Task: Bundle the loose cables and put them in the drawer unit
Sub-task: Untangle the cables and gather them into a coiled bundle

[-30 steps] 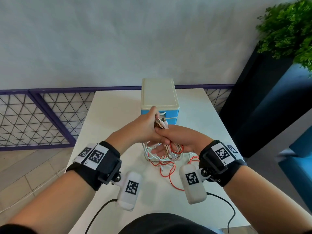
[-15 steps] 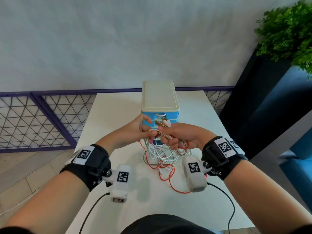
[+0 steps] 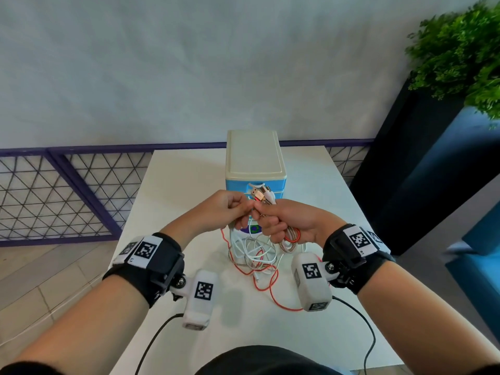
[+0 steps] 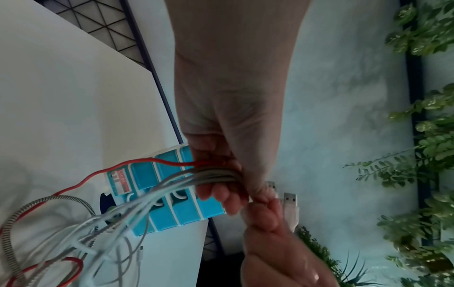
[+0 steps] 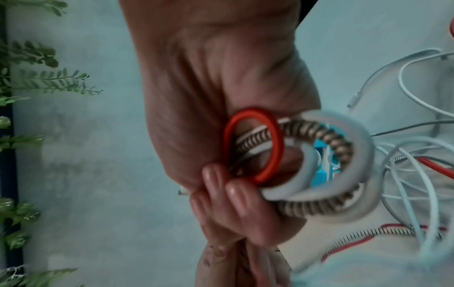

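Red, white and braided cables [image 3: 257, 255] hang in a tangle from both hands down to the white table [image 3: 176, 190]. My right hand [image 3: 286, 220] grips the coiled part of the cables [image 5: 282, 155], with the USB plugs [image 3: 261, 194] sticking up above its fist. My left hand [image 3: 230, 209] pinches several cable strands [image 4: 216, 174] right beside the right fist. The blue drawer unit [image 3: 255, 163] with a cream top stands just behind the hands; its drawers look closed.
A red cable loop [image 3: 278, 299] trails on the table toward me. A purple mesh railing [image 3: 67, 190] runs behind the table. A dark planter [image 3: 405, 163] with a green plant [image 3: 465, 52] stands at the right.
Both hands have lifted slightly and drawn together in front of the drawer unit. The left hand has moved from over the right fist to pinching strands beside it, and more cable has been gathered up.
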Demonstrator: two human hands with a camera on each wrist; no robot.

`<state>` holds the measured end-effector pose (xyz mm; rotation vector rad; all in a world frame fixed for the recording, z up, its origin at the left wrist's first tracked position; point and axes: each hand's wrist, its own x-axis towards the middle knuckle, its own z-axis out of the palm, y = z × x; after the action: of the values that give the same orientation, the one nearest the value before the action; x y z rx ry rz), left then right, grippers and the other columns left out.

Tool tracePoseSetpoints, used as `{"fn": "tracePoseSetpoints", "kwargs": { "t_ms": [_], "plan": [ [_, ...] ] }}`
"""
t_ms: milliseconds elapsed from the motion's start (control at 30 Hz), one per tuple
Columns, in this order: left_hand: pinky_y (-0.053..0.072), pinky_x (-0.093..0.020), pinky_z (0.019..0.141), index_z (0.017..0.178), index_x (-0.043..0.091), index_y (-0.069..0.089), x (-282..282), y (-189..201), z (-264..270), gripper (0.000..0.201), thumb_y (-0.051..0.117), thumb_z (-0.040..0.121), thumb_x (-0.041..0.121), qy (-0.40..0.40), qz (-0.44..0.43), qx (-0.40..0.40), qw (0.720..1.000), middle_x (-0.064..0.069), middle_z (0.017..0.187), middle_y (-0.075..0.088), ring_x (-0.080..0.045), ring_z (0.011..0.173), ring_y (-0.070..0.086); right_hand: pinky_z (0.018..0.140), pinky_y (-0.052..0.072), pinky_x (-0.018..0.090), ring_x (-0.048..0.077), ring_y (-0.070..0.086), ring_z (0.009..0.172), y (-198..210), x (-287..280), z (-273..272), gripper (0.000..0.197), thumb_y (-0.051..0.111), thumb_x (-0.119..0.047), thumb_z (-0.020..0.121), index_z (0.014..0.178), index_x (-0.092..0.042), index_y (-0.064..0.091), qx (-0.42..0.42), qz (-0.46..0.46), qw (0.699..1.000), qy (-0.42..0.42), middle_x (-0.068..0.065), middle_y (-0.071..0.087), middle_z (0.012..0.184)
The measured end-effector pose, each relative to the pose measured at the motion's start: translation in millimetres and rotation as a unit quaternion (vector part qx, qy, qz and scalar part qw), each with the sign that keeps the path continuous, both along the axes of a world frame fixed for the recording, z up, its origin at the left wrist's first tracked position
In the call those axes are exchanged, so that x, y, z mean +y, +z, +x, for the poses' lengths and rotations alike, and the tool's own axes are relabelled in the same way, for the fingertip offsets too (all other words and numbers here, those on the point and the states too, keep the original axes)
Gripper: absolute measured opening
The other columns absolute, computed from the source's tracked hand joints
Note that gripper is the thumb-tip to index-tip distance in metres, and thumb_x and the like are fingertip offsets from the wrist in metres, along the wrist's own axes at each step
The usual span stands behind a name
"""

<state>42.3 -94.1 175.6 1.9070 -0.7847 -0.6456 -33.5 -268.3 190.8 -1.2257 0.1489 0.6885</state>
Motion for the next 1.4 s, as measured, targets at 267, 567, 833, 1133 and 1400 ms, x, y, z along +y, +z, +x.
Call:
{"fn": "tracePoseSetpoints", "kwargs": {
  "t_ms": [267,567,833,1133,1400],
  "plan": [
    [0.029,-0.019,0.039,0.078,0.003,0.052,-7.0,6.6,3.8,0.041,0.041,0.098,0.037,0.003,-0.017,0.035,0.999,0.005,0.038,0.040,-0.009,0.035,0.031,0.038,0.028,0.012,0.000,0.029,0.040,6.4,-6.7,7.6,0.029,0.039,-0.032,0.102,0.082,-0.014,0.050,-0.049,-0.073,0.996,-0.016,-0.009,0.036,0.052],
    [0.042,-0.027,0.068,0.071,0.014,0.046,8.2,-5.6,-0.7,0.042,0.030,0.097,0.043,-0.043,-0.068,0.274,0.958,0.004,0.053,0.037,-0.013,0.050,0.034,0.037,0.031,0.014,0.002,0.031,0.038,8.2,-24.3,16.0,0.028,0.039,-0.027,0.103,0.080,-0.013,0.048,-0.085,-0.094,0.987,-0.095,-0.008,0.036,0.051],
    [0.032,-0.022,0.049,0.075,0.016,0.039,-13.2,-3.9,-15.6,0.032,0.029,0.102,0.029,0.034,-0.027,0.090,0.995,0.002,0.062,0.033,-0.010,0.051,0.031,0.043,0.033,0.017,0.007,0.030,0.045,-7.2,-13.5,25.0,0.033,0.040,-0.036,0.102,0.078,-0.015,0.046,-0.093,-0.114,0.969,-0.198,-0.003,0.029,0.058],
    [0.051,-0.042,0.077,0.104,0.016,0.043,-34.8,-5.7,-38.5,0.019,0.030,0.100,0.030,0.039,0.143,-0.232,0.961,-0.005,0.094,0.059,-0.024,0.085,0.057,0.045,0.045,0.020,0.013,0.048,0.046,-4.5,0.2,26.2,0.055,0.036,-0.058,0.095,0.067,-0.012,0.049,-0.090,-0.067,0.970,-0.217,0.002,0.047,0.053],
    [0.034,-0.032,0.058,0.116,0.006,0.048,-50.5,13.4,-50.4,0.024,0.040,0.094,0.010,0.024,0.279,-0.338,0.899,-0.008,0.088,0.056,-0.024,0.071,0.052,0.064,0.039,0.031,0.025,0.046,0.067,-15.8,4.5,29.6,0.061,0.075,-0.064,0.066,0.091,-0.014,0.052,-0.068,-0.116,0.976,-0.172,0.012,0.042,0.073]
  ]
}}
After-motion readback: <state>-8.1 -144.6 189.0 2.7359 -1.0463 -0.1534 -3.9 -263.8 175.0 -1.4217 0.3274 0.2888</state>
